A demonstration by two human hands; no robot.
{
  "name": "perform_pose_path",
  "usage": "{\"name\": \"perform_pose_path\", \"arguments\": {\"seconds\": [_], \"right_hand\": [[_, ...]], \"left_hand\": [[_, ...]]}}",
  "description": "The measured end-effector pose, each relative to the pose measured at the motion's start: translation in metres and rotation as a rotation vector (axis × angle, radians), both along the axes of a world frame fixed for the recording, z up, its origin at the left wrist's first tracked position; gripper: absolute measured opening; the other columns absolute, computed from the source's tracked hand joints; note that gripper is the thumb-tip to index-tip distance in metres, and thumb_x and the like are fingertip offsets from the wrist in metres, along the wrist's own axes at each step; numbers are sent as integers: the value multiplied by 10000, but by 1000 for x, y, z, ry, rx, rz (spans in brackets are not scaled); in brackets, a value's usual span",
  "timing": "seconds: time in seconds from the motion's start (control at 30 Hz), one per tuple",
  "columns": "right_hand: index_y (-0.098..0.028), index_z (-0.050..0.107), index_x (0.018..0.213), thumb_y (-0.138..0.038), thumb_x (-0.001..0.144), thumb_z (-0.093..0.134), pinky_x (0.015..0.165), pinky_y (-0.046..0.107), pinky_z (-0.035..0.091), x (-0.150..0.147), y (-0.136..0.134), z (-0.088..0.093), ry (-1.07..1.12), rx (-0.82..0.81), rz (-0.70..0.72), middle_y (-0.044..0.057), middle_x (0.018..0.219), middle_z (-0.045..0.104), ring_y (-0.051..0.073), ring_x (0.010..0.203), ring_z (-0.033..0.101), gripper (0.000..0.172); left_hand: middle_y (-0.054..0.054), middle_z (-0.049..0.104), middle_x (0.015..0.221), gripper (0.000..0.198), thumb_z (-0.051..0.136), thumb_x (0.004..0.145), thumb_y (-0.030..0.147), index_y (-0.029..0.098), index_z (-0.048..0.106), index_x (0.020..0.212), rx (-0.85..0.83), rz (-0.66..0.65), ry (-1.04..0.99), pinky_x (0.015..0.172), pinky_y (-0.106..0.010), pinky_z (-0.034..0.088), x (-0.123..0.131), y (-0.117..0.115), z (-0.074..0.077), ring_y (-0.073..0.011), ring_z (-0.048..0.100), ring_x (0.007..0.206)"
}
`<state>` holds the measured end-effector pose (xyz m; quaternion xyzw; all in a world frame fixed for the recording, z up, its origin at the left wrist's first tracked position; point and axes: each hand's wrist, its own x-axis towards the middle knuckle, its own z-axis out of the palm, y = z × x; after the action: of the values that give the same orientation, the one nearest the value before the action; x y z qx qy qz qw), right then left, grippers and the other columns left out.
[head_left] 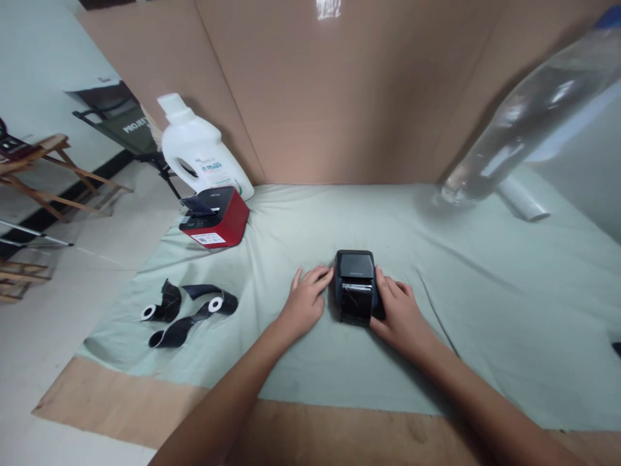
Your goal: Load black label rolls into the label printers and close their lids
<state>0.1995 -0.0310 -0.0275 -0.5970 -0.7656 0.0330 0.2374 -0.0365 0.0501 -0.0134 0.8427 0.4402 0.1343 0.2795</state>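
A small black label printer (356, 285) sits in the middle of the pale green cloth (485, 304). My left hand (305, 302) lies flat on the cloth with its fingers stretched toward the printer's left side, the fingertips touching or nearly touching it. My right hand (398, 312) rests against the printer's right side, fingers curled along its edge. A strip of dark ribbon or film shows at the printer's front opening.
A red and black printer (216, 217) stands at the back left, a white detergent jug (198, 149) behind it. Black ribbon rolls (189, 312) lie at the left. A clear plastic bottle (528, 110) and a white tube (522, 199) are at the right. Cardboard walls (339, 90) stand behind.
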Motion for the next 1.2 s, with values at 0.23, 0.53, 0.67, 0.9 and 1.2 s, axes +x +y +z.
{"name": "perform_pose_path", "arguments": {"seconds": [0.23, 0.53, 0.67, 0.9, 1.2], "right_hand": [[-146, -56, 1658, -288, 877, 563, 1004, 514, 449, 1, 0, -1, 1, -12, 3, 203, 1278, 618, 343, 1146, 611, 1007], [-153, -51, 1661, -294, 881, 560, 1006, 516, 447, 2, 0, -1, 3, 4, 2, 192, 1260, 621, 342, 1128, 620, 1000], [-163, -55, 1661, -289, 881, 564, 1004, 516, 446, 2, 1, -2, 6, 1, 7, 190, 1266, 618, 344, 1136, 617, 1004], [-163, -48, 1661, -296, 879, 570, 998, 514, 445, 1, 0, 1, 15, -14, -2, 188, 1260, 621, 343, 1111, 617, 1006], [-159, -34, 1658, -302, 902, 572, 1022, 515, 430, -2, -1, 3, 33, -25, -12, 211, 1338, 605, 355, 1198, 596, 979]], "left_hand": [[-58, 423, 1634, 869, 456, 704, 80, 227, 451, 1561, -186, -24, -95, 1305, -547, -8, -6, 11, 4, -224, 302, 1559], [-24, 344, 1672, 907, 478, 749, 133, 264, 303, 1629, -144, -61, -108, 1318, -499, 29, -8, 4, 6, -219, 278, 1569], [-10, 287, 1697, 959, 475, 768, 123, 298, 170, 1660, -106, -81, -191, 1317, -498, 57, -7, 1, 3, -223, 295, 1562], [-25, 350, 1670, 932, 439, 793, 104, 272, 152, 1664, -135, -100, -347, 1298, -503, 165, -6, 8, 5, -235, 289, 1559], [-18, 236, 1715, 944, 423, 802, 98, 264, 95, 1671, -192, -104, -442, 1307, -450, 191, 7, 25, 10, -218, 243, 1581]]}}
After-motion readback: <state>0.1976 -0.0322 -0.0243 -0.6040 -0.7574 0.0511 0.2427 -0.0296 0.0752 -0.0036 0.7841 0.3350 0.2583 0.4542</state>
